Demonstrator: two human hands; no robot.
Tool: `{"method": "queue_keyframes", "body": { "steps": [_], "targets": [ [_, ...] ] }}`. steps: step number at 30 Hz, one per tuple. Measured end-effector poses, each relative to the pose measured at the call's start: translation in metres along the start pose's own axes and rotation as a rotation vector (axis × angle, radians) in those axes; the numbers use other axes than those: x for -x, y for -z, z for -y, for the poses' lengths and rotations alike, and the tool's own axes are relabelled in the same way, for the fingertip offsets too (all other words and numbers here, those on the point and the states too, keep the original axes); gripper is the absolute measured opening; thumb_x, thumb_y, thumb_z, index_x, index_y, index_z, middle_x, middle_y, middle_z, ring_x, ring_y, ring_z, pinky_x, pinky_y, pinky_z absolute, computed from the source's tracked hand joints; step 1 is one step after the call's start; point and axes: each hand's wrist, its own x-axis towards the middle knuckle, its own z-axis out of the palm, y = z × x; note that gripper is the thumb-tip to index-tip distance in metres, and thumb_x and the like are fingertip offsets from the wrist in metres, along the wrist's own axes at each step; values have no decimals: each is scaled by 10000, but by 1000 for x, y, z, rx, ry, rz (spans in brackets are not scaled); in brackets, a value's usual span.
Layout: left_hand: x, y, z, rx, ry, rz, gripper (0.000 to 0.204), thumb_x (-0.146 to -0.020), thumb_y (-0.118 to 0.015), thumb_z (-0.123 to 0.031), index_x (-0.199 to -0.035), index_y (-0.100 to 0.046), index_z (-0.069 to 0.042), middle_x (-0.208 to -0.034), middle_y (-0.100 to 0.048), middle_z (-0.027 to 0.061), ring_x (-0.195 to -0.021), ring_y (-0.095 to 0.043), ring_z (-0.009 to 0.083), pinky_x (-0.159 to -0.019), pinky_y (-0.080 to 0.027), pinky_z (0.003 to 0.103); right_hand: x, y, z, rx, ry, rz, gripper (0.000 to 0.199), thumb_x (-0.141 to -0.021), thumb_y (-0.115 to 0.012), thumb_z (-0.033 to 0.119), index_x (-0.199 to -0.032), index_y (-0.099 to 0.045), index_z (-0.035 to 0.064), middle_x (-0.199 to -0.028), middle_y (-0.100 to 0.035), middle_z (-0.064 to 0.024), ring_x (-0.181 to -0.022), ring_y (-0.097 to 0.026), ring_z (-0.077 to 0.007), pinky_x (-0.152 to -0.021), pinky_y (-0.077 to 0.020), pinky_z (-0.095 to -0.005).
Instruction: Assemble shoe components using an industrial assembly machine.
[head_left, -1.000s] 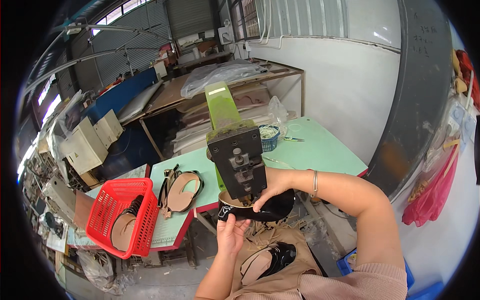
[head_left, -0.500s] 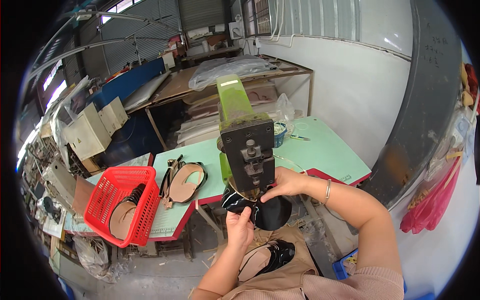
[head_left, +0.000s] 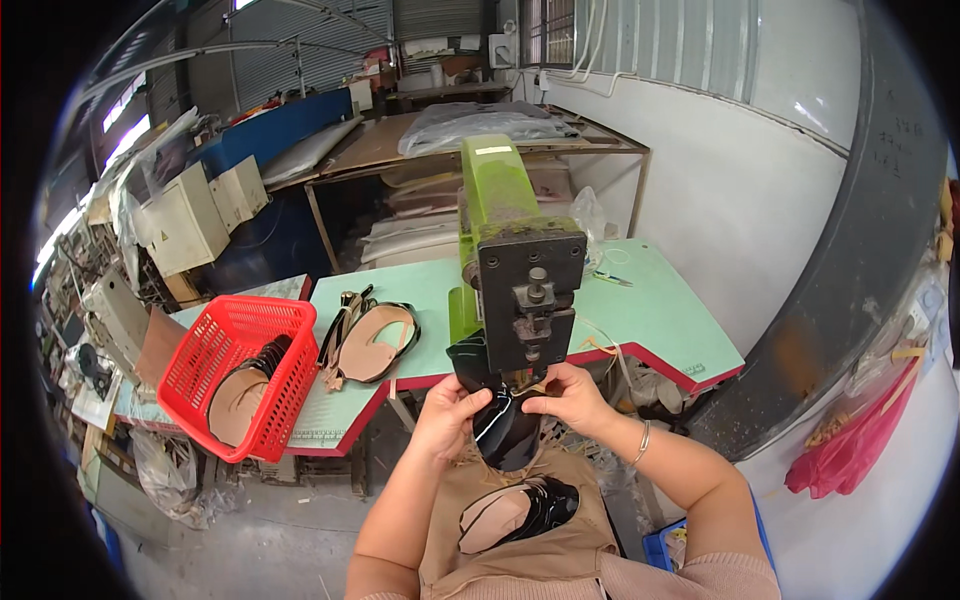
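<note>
A glossy black shoe upper piece (head_left: 508,440) hangs at the needle end of a green sewing machine (head_left: 500,190) with a dark metal head (head_left: 532,285). My left hand (head_left: 450,415) pinches its left side between thumb and fingers. On the other side, close to the needle, my right hand (head_left: 572,398) pinches the edge with thumb and forefinger. Part of the piece rises behind my left fingers toward the machine arm. Across my lap lie beige-lined black shoe upper pieces (head_left: 520,512) on a tan apron (head_left: 440,520).
Left on the green table (head_left: 420,290) stands a red plastic basket (head_left: 285,395) with several beige-lined pieces. Beside it lies a beige and black piece (head_left: 375,343). A small pointed tool (head_left: 612,278) rests behind the machine. A pink bag (head_left: 850,445) hangs at the right wall.
The black piece has turned, so its lower part now hangs below the needle. My left hand has moved up beside it, level with my right. The whole view has shifted slightly.
</note>
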Motion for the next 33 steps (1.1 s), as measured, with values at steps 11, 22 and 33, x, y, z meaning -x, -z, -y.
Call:
{"method": "queue_keyframes", "body": {
  "steps": [11,22,33],
  "targets": [
    [13,15,40,166,-72,-71,278,-793,-632,-4,-1057,-556,-46,-1004,-619,63,-921,-596,159,-817,-491,299,-11,-9,46,309,-20,126,498,-673,-779,117,-1091,-533,7,-981,-612,-49,-875,-567,-117,-776,-461,-271],
    [27,4,57,52,-314,-241,317,-806,-626,-58,-1089,-482,-48,-1171,-491,69,-1103,-470,192,-951,-383,349,-27,-16,61,592,43,188,556,-553,-829,201,-1039,-592,69,-1014,-612,-76,-904,-576,-182,-816,-461,-315],
    [11,-20,1,-1203,-723,-76,92,-750,-666,-111,-743,-606,-41,-1240,-460,141,-1255,-302,420,-993,-283,471,-14,10,30,675,313,-167,648,-604,-820,264,-1099,-497,0,-1015,-587,-97,-954,-537,-192,-865,-424,-333]
  ]
}}
